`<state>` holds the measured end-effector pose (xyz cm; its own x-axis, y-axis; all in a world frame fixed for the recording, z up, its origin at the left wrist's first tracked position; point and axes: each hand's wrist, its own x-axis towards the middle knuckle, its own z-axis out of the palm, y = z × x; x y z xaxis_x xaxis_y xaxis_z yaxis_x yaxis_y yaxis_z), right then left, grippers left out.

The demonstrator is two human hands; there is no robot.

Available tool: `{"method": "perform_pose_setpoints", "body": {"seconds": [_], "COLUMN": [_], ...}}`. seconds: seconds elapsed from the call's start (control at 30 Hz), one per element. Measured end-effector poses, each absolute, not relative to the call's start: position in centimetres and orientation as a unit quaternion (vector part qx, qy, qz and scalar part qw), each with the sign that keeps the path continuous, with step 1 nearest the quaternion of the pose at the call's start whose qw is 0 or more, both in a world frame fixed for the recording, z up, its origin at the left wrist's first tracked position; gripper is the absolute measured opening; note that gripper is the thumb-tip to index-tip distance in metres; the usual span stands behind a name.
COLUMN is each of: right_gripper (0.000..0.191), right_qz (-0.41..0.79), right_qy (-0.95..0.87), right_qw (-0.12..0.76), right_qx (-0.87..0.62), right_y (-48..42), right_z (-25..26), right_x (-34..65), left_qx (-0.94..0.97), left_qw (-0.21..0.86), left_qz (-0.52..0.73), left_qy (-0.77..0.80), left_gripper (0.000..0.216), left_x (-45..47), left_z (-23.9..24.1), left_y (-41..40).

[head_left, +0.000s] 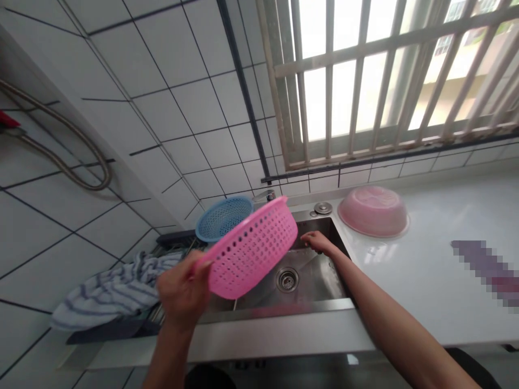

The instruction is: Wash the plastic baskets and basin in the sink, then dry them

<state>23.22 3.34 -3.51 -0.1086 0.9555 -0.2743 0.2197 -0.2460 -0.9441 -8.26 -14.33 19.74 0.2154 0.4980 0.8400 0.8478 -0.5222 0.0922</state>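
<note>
My left hand [183,294] grips the rim of a pink perforated plastic colander [253,251] and holds it tilted above the left part of a steel sink [324,281]. My right hand [317,241] reaches into the sink at its far side, below the faucet [265,195], partly hidden behind the colander; its fingers are curled, and I cannot make out whether they hold anything. The drain [287,279] shows at the sink's bottom.
A blue colander [223,216] stands behind the pink one, by the tiled wall. A striped towel [111,289] lies on a dark rack left of the sink. A pink bowl [373,210] rests upside down on the white counter [438,259]. A barred window is above.
</note>
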Motion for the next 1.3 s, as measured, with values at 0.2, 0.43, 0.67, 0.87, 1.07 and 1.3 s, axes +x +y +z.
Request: {"method": "perform_pose_setpoints", "body": {"seconds": [0.2, 0.43, 0.67, 0.87, 1.07, 1.3], "right_gripper": [0.054, 0.061, 0.059, 0.032, 0.017, 0.025], "right_qz": [0.462, 0.416, 0.466, 0.491, 0.452, 0.321], "right_qy": [-0.568, -0.505, -0.569, -0.628, -0.661, -0.701], "right_qw": [0.347, 0.432, 0.303, 0.148, 0.116, 0.179], "right_qx": [-0.586, -0.621, -0.606, -0.585, -0.588, -0.611], "right_y": [2.8, 3.0, 2.1, 0.7, 1.2, 0.8], "right_z": [-2.6, -1.2, -1.0, -3.0, -3.5, -2.6], "right_x": [22.0, 21.5, 20.5, 20.4, 20.8, 21.0], "left_qx": [-0.596, -0.711, -0.788, -0.809, -0.754, -0.792], "left_qw": [0.425, 0.383, 0.266, 0.128, 0.19, -0.029], "left_qz": [-0.515, -0.314, -0.184, -0.149, -0.351, -0.301], "left_qy": [-0.448, -0.5, -0.524, -0.554, -0.522, -0.531], "left_gripper": [0.053, 0.062, 0.053, 0.051, 0.032, 0.024], "left_x": [-14.0, -15.8, -15.2, -16.1, -8.9, -1.4], "left_z": [23.2, 20.8, 16.4, 11.6, 8.9, 1.7], "left_y": [-12.8, -3.8, 2.3, 2.8, -0.1, 0.6]}}
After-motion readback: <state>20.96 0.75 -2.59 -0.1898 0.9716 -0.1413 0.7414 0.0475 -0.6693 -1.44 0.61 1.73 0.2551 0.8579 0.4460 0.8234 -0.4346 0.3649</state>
